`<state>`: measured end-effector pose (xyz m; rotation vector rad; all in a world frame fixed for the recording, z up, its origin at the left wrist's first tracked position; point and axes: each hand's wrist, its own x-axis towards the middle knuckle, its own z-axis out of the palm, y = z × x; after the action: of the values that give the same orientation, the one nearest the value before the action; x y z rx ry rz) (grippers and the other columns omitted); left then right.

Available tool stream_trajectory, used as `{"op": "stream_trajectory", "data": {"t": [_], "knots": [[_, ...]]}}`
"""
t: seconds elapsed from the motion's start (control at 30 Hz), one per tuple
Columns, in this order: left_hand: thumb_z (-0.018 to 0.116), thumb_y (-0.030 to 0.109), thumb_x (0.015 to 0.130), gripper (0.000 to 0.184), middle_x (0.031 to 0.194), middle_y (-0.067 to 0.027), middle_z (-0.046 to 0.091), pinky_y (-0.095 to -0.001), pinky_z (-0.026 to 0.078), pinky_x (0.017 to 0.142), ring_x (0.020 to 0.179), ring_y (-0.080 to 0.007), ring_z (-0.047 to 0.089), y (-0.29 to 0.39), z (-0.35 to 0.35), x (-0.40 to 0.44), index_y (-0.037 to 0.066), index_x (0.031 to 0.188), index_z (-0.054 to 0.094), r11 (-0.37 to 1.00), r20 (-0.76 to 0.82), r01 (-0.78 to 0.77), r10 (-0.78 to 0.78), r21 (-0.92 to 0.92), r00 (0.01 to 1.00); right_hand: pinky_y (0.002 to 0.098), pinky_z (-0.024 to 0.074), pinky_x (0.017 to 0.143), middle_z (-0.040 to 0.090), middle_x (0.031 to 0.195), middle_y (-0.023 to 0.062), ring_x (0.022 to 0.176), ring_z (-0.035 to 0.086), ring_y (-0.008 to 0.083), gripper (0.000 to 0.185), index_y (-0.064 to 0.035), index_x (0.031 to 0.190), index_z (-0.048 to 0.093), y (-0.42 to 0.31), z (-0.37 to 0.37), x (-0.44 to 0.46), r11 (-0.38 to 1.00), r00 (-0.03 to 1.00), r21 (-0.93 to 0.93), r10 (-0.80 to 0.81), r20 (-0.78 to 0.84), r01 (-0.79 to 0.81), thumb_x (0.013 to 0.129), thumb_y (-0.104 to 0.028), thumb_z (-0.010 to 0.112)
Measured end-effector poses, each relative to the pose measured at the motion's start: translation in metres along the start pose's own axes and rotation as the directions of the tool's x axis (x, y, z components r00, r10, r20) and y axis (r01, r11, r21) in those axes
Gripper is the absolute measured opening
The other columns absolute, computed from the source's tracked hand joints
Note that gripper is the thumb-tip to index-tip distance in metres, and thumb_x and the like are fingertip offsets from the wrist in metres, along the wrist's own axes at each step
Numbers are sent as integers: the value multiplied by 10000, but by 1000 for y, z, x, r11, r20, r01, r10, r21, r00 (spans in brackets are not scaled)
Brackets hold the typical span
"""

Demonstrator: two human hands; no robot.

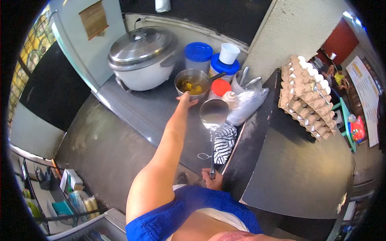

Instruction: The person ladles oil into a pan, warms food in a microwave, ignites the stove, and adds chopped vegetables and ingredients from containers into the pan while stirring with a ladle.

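Observation:
My left hand (187,99) is at the near rim of a metal bowl (181,89), its fingers against the rim. Yellowish liquid and a dark-handled utensil (215,78) are in the bowl. Near my body, my right hand (212,179) is wrapped round the handle of a metal ladle (214,114), whose wide round head points away from me, beside a squeeze bottle (230,99). A red-lidded container (221,86) stands right of the bowl. Under the ladle's right side lies a black-and-white striped cloth (226,145).
A large lidded rice cooker (140,66) stands at the back left. Blue-lidded tubs (198,52), a white cup (229,54) and a plastic bag (250,105) line the wall. Stacked egg trays (307,100) rest on the right counter. A person (340,80) is far right.

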<state>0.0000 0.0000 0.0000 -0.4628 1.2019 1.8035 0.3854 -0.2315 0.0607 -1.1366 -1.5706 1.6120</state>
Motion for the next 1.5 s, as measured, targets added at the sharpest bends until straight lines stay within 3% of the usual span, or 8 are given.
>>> {"op": "stream_trajectory", "data": {"t": [0.2, 0.43, 0.53, 1.03, 1.17, 1.3, 1.37, 1.5], "knots": [[446, 31, 863, 965, 1440, -227, 239, -579, 558, 694, 1062, -373, 553, 10, 19, -2, 311, 1375, -323, 994, 5, -74, 75, -80, 997, 217, 385, 444, 618, 647, 25, 491, 499, 53, 167, -32, 920, 685, -12, -2, 9, 995, 997, -78, 60, 37, -57, 827, -171, 673], [408, 6, 871, 845, 1411, -199, 279, -562, 566, 674, 1044, -419, 549, 7, -15, -8, 349, 1430, -124, 993, 41, -112, 113, -33, 993, 225, 378, 446, 614, 636, 38, 490, 506, 71, 155, 0, 857, 680, -12, -1, 7, 997, 996, 34, 70, -63, -68, 813, -149, 672], [417, 21, 881, 749, 1386, -185, 297, -515, 580, 640, 1030, -427, 557, 5, -39, -14, 328, 1407, -19, 991, 30, -113, 111, 72, 993, 223, 367, 442, 601, 627, 29, 481, 479, 56, 116, 6, 849, 672, -8, 4, 8, 991, 993, 60, -115, -18, 116, 828, -105, 651], [652, 142, 830, 925, 1350, -189, 364, -444, 593, 547, 921, -378, 621, -84, -235, -155, 310, 1418, -42, 964, -44, -248, 245, -96, 969, 202, 339, 394, 585, 619, 17, 430, 454, 35, 135, -12, 897, 656, -11, -17, -31, 976, 856, 137, -213, 472, 167, 865, -142, 661], [624, 115, 845, 716, 1309, -156, 424, -452, 586, 519, 939, -319, 632, -118, -265, -236, 236, 1368, 150, 955, -101, -274, 264, -110, 959, 206, 338, 383, 583, 611, 27, 417, 454, 45, 150, -16, 901, 650, -17, -34, -48, 981, 793, 139, -190, 579, 133, 868, -162, 664], [633, 87, 811, 727, 1318, -119, 430, -495, 577, 648, 1108, -299, 533, -195, -326, -270, 199, 1372, 184, 865, -228, -482, 447, -135, 865, 196, 308, 370, 575, 609, 2, 421, 427, 31, 107, -32, 923, 646, -25, -52, -58, 973, 703, 125, -228, 673, 197, 885, -131, 637], [757, 225, 684, 719, 1281, -69, 495, -551, 462, 884, 1065, -247, 555, -217, -331, -335, 185, 1301, 390, 896, -237, -406, 361, -179, 902, 188, 297, 359, 558, 585, -4, 414, 419, 28, 93, -35, 928, 647, -33, -62, -59, 984, 663, 116, -178, 727, 137, 887, -116, 630], [798, 415, 607, 738, 1273, -52, 522, -538, 380, 955, 1052, -239, 566, -285, -341, -423, 191, 1241, 493, 774, -324, -631, 609, 46, 724, 188, 298, 338, 551, 568, 10, 382, 422, 40, 87, -23, 919, 644, -52, -76, -75, 979, 553, 150, -202, 808, 139, 888, -101, 620]]}}
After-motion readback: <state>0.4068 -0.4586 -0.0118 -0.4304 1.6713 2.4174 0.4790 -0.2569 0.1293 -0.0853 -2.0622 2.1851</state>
